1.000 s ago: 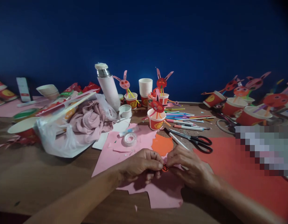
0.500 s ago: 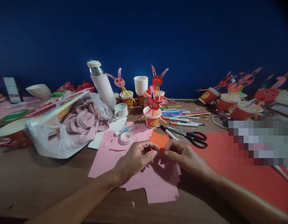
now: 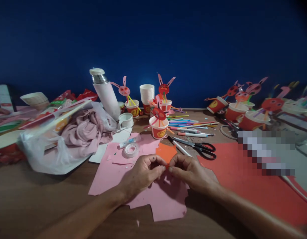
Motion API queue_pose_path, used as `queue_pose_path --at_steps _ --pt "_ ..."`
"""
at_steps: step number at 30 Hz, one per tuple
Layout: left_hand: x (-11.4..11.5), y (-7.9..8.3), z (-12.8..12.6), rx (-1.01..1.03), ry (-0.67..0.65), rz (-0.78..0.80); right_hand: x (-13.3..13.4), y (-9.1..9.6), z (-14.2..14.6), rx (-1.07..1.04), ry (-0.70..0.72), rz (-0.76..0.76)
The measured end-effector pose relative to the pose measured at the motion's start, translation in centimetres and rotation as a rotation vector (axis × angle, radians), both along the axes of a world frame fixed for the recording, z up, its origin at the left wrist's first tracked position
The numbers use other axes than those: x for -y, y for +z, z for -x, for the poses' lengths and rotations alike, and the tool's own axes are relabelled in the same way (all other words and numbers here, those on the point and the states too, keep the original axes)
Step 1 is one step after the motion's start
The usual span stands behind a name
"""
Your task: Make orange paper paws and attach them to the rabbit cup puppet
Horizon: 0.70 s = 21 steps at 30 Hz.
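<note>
Between the fingertips of both hands is a small orange-red piece of paper [image 3: 167, 166], mostly covered by the fingers. My left hand [image 3: 150, 171] pinches it from the left, and my right hand [image 3: 185, 171] pinches it from the right, thumbs and forefingers nearly meeting. Both hands hover over a cut sheet of pink paper [image 3: 165, 209]. Just beyond the fingers lies an orange paper scrap [image 3: 165, 150]. A roll of clear tape [image 3: 131, 150] and a glue tube [image 3: 128, 141] rest on the pink sheet. Black-handled scissors [image 3: 205, 149] lie past my right hand.
A paper cup with a red paper face [image 3: 158, 127] stands ahead, near several pens [image 3: 190, 124]. A pink flask [image 3: 106, 96], a white mug [image 3: 125, 121] and a plastic bag [image 3: 51, 159] are on the left. Red paper [image 3: 248, 186] and more decorated cups [image 3: 235, 111] are right.
The whole scene has shifted slightly left and down in view. My fingertips have come closer together around the small orange-red paper piece, which now shows less.
</note>
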State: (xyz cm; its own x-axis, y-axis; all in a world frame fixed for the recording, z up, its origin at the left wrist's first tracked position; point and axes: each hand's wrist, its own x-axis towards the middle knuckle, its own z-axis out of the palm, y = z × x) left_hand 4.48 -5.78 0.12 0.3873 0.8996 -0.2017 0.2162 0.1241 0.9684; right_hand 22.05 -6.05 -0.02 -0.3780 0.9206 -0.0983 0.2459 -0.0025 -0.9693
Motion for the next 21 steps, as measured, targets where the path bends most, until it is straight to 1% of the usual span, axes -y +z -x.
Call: queue_pose_path --at_steps 6,10,14,16,18,21 --pt "0.0 -0.6 0.0 0.002 0.006 -0.013 0.1 -0.5 0.0 0.028 -0.003 -0.040" --pt "-0.1 -0.7 0.1 0.050 0.001 -0.016 0.0 -1.0 -0.1 0.028 0.017 -0.142" --pt "-0.3 -0.3 0.4 0.022 0.027 -0.055 -0.7 -1.1 -0.8 0.031 -0.004 -0.115" --pt "-0.3 -0.1 0.6 -0.009 0.032 -0.106 -1.1 -0.6 -1.1 0.100 -0.011 -0.149" --pt "-0.2 -0.1 0.8 -0.018 0.017 -0.177 -1.6 0.5 -1.1 0.212 0.013 -0.237" --pt "0.5 -0.3 0.7 0.015 -0.057 -0.360 -2.5 2.1 0.1 0.379 0.077 -0.399"
